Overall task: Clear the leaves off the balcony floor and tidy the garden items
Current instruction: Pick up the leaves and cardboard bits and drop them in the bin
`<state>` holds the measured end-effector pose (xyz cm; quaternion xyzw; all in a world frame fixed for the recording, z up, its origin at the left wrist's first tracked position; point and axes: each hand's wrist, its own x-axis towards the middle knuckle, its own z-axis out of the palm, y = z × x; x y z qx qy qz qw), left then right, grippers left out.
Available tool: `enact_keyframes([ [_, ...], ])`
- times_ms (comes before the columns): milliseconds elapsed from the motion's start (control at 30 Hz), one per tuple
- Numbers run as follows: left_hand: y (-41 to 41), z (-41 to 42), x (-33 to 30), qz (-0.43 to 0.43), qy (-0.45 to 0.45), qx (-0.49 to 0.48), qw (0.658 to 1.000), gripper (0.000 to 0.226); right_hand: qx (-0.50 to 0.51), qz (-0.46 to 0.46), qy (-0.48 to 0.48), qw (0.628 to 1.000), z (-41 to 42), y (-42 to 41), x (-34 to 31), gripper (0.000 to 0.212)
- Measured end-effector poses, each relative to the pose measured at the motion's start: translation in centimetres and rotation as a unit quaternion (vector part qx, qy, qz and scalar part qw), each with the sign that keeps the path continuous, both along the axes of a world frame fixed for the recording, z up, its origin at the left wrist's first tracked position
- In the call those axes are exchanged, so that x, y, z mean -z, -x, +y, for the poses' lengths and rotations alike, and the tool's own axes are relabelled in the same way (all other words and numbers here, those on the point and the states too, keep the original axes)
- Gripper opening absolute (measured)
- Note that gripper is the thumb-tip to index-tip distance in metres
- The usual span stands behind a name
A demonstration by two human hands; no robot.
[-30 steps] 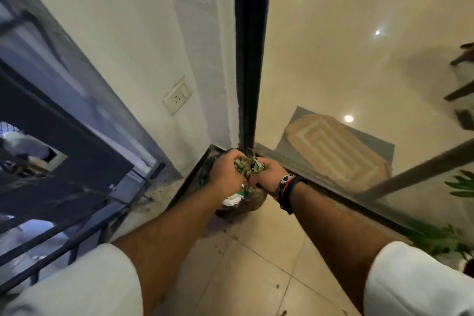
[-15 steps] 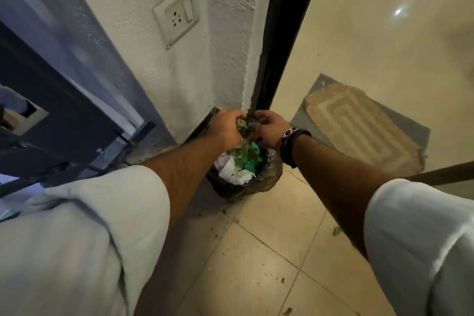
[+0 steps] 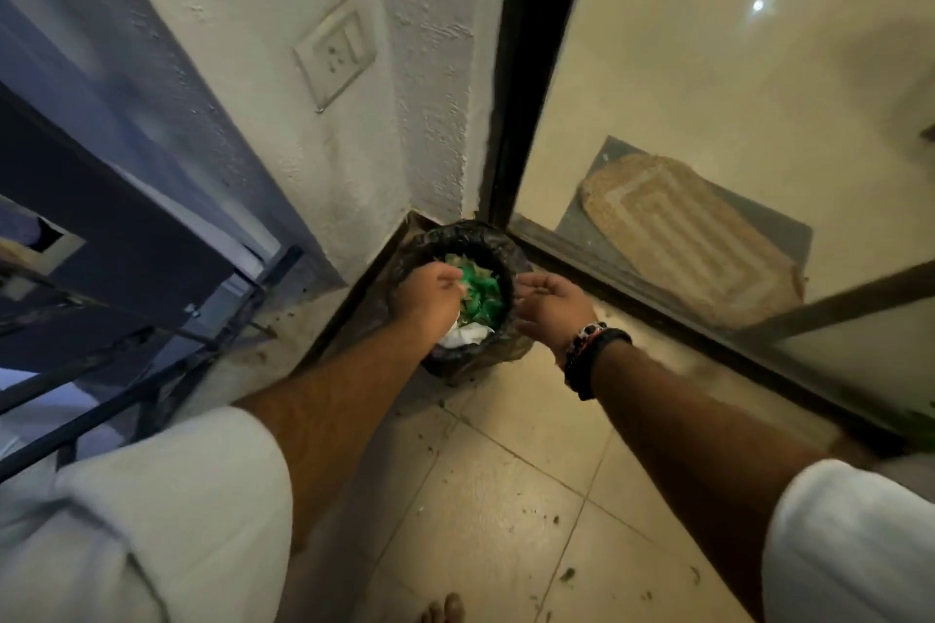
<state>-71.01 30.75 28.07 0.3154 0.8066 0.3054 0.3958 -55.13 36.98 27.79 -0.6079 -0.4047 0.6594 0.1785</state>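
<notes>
We judge the leaves [image 3: 478, 281] to be light, dry and crumbly, so they will scatter and break if pinched; they are best scooped between two cupped palms and let fall low over the bin. The bin [image 3: 458, 243] itself looks small and light, lined with a thin dark bag that would slip and crumple, so we would take it by the rim and not by the liner.

The leaves we have gathered lie inside the bin, on top of green and white scraps, in the far corner where the white wall [image 3: 283, 157] meets the dark door frame [image 3: 536, 66]. Our left hand [image 3: 430, 296] is over the near left part of the opening, fingers loosely curled toward the contents; we cannot tell whether it has hold of anything. Our right hand [image 3: 554, 299] hovers at the right rim, fingers relaxed and spread, gripping nothing. Small bits of leaf litter [image 3: 566, 574] lie on the tiled floor [image 3: 496, 521] near us, well apart from both hands.
</notes>
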Motion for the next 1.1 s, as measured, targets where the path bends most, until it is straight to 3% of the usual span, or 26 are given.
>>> enact_keyframes([
  [100, -5.2, -3.2, 0.9, -0.063, 0.02, 0.013, 0.998, 0.014, 0.075, 0.032, 0.035, 0.996, -4.9, -4.3, -0.5, 0.029],
  [233, -13.4, -6.8, 0.3, -0.095, 0.031, 0.059, 0.993, 0.023, 0.176, 0.059, 0.05, 0.981, -11.1, -11.1, -2.0, 0.031],
  [367, -22.8, -10.8, -1.4, -0.188, 0.077, 0.091, 0.975, 0.016, 0.279, 0.04, 0.07, 0.957, -17.8, -19.3, -3.4, 0.023],
  [500, -30.4, -13.5, -1.7, -0.204, 0.117, 0.179, 0.955, 0.021, 0.375, 0.025, 0.088, 0.923, -23.5, -27.8, -2.9, 0.021],
  [700, -40.6, -15.6, -1.8, -0.155, 0.176, 0.288, 0.928, 0.018, 0.495, 0.017, 0.092, 0.864, -30.6, -39.6, -2.0, 0.022],
  [1100, -59.7, -21.8, -2.0, -0.064, 0.2, 0.446, 0.87, 0.023, 0.638, 0.018, 0.088, 0.765, -42.1, -56.7, -1.7, 0.02],
])
